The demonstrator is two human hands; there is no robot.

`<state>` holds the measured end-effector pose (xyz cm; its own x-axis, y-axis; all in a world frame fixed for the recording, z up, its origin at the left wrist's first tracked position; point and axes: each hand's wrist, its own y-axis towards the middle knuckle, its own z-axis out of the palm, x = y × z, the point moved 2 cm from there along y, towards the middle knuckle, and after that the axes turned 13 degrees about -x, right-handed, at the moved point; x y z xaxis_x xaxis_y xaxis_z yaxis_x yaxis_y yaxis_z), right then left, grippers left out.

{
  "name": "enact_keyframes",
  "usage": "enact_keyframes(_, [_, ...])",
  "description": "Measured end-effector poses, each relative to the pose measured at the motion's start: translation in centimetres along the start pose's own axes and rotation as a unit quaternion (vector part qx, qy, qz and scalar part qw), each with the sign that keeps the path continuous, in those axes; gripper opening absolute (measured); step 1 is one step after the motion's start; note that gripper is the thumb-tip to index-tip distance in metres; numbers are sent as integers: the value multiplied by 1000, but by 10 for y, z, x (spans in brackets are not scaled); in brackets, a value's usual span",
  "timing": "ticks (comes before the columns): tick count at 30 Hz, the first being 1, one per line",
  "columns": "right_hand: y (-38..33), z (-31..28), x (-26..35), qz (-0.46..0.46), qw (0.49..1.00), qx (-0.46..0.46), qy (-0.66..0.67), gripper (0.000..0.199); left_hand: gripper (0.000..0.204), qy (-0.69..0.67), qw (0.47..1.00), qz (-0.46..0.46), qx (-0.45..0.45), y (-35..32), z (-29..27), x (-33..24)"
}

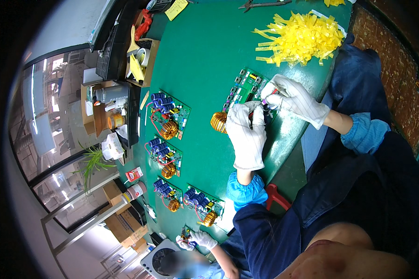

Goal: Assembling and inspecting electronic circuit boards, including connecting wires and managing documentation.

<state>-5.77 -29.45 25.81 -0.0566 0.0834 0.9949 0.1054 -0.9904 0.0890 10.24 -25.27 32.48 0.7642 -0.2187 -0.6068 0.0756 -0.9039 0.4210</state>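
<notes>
A green circuit board (247, 83) with a copper-wound coil (218, 122) lies on the green table in front of me. Over its near part my left hand (246, 135), in a white glove, has its fingers curled down on the parts; what they grip is hidden. My right hand (295, 100), also gloved, is closed at the board's right edge, thumb and fingers pinched together. A small red and purple piece shows at those fingertips, too small to name. The two hands are close together, with dark parts of the board between them.
Yellow tape strips (302, 39) form a heap at the far right. Several finished-looking boards with blue capacitors (163, 103) and coils stand to the left. A co-worker's gloved hands (198, 239) handle another board at the lower left. Boxes (146, 60) line the table's left edge.
</notes>
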Motion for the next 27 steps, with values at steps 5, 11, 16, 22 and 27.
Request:
enact_keyframes(5, [0,7,0,-71,994,-40,-69,25,10,9,1000,14,-15,0,-5,1])
enact_keyframes(11, [1,3,-2,-31,999,-7,8,25,10,7,1000,-6,-14,1,-1,0])
enact_keyframes(16, [4,-2,-3,34,996,19,80,20,10,-36,999,-38,-4,1,-1,4])
enact_keyframes(22, [6,-3,8,42,993,44,97,21,9,-114,989,-94,-18,4,-7,10])
enact_keyframes(27, [10,-20,3,16,999,-4,29,21,22,-244,935,-216,-142,12,-32,35])
